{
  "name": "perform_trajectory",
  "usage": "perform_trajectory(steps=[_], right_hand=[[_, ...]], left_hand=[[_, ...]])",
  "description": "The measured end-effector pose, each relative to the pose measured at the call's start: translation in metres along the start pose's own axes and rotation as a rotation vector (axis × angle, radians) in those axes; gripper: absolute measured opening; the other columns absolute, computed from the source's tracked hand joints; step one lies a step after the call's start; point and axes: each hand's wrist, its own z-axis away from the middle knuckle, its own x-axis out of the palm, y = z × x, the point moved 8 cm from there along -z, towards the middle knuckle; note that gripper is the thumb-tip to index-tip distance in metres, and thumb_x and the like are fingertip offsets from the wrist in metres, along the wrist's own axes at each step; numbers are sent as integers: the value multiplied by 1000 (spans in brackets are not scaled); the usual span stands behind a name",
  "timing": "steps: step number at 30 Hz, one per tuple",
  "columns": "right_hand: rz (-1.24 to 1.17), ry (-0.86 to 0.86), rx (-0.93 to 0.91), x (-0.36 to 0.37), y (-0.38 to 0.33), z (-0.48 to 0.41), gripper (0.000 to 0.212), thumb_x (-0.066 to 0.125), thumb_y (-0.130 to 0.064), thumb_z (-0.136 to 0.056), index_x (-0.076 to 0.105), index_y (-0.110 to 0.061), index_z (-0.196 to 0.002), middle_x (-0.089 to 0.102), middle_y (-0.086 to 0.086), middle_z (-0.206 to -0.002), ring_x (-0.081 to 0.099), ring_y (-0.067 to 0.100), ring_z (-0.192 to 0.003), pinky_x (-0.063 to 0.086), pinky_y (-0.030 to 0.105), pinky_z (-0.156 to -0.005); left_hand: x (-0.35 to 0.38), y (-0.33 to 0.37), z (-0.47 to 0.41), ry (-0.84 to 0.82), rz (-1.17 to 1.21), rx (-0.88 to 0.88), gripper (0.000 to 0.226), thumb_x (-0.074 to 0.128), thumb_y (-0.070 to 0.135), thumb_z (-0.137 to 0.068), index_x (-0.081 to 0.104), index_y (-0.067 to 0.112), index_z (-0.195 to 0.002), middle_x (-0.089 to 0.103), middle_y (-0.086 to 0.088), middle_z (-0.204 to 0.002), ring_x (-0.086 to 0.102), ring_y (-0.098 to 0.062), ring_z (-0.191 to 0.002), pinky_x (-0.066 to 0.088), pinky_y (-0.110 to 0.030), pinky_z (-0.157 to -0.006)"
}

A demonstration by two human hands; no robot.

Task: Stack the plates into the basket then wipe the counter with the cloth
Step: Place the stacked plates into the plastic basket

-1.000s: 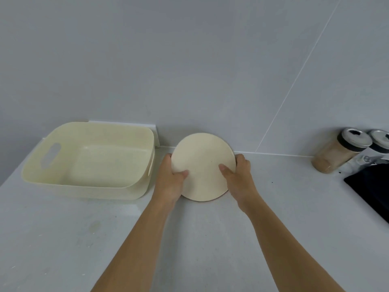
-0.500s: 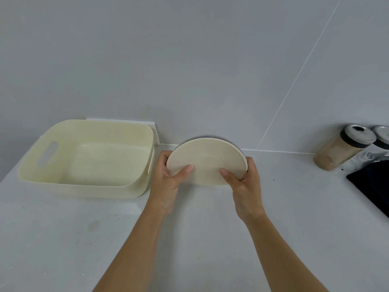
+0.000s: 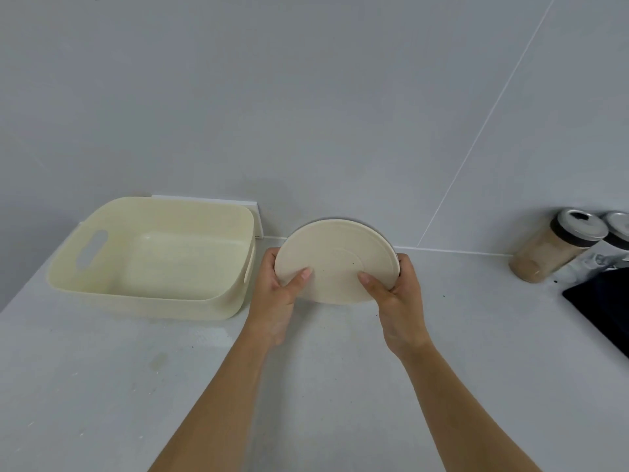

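Note:
A round cream plate [image 3: 335,258] is held just above the grey counter [image 3: 323,376], tilted so its upper face looks toward me. My left hand [image 3: 277,294] grips its left edge, thumb on top. My right hand [image 3: 396,294] grips its right edge the same way. A dark rim shows behind the plate's far edge; I cannot tell if it is a second plate. The cream plastic basket [image 3: 235,299] stands to the left of the plate with nothing in it. No cloth is in view.
Two jars with dark and metal lids, the nearer jar [image 3: 551,250] holding brown powder, stand at the back right by the wall. A black flat surface [image 3: 602,308] fills the right edge. A white block [image 3: 257,219] sits behind the basket.
The plate stood upright against the wall a second ago; both hands have tipped it flatter and lifted it off the counter. It stays to the right of the basket.

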Motion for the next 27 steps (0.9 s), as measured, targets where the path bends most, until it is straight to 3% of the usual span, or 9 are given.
perform_trajectory(steps=[4,7,10,14,18,22,27], right_hand=[[-17,-60,-38,7,-23,6,24,68,-15,-74,53,-29,-88,61,-12,-87,60,-2,-77,49,17,-64],[-27,-54,-75,12,-41,3,19,62,-25,-78,51,-31,-92,58,-11,-95,59,-4,-81,48,12,-64],[-4,-68,-131,22,-66,5,18,56,-18,-90,48,-34,-93,55,-12,-98,56,-1,-87,47,15,-68],[54,-93,-218,46,-108,8,22,56,-18,-89,47,-38,-89,54,-16,-94,54,-16,-75,45,5,-63],[67,-94,-269,79,-147,11,20,58,-19,-88,48,-37,-90,56,-16,-95,57,0,-87,48,19,-71],[109,-80,-284,119,-176,12,21,59,-18,-86,48,-27,-102,60,-8,-98,59,16,-95,49,28,-76],[130,-30,-293,170,-189,14,42,58,-22,-86,43,-30,-125,64,6,-106,60,16,-89,48,26,-74]], left_hand=[[-1,29,13,47,-54,56,25,64,10,-83,54,31,-91,68,22,-84,63,1,-84,50,-29,-81],[0,52,14,75,-85,85,21,62,11,-84,53,29,-88,66,17,-85,62,-3,-81,49,-32,-80],[-4,89,21,103,-164,156,20,60,13,-86,52,31,-86,63,19,-85,60,3,-77,48,-18,-70],[-19,146,32,152,-247,267,20,61,12,-84,52,29,-84,61,14,-85,57,10,-67,44,-7,-58],[-42,194,38,195,-285,307,19,62,15,-84,50,29,-86,59,14,-87,57,4,-73,45,-15,-62],[-74,224,35,226,-246,321,27,62,16,-84,45,26,-101,56,12,-95,56,-10,-88,44,-24,-69],[-114,260,21,140,-250,338,44,63,13,-81,44,43,-107,60,2,-101,58,-15,-88,48,-28,-73]])
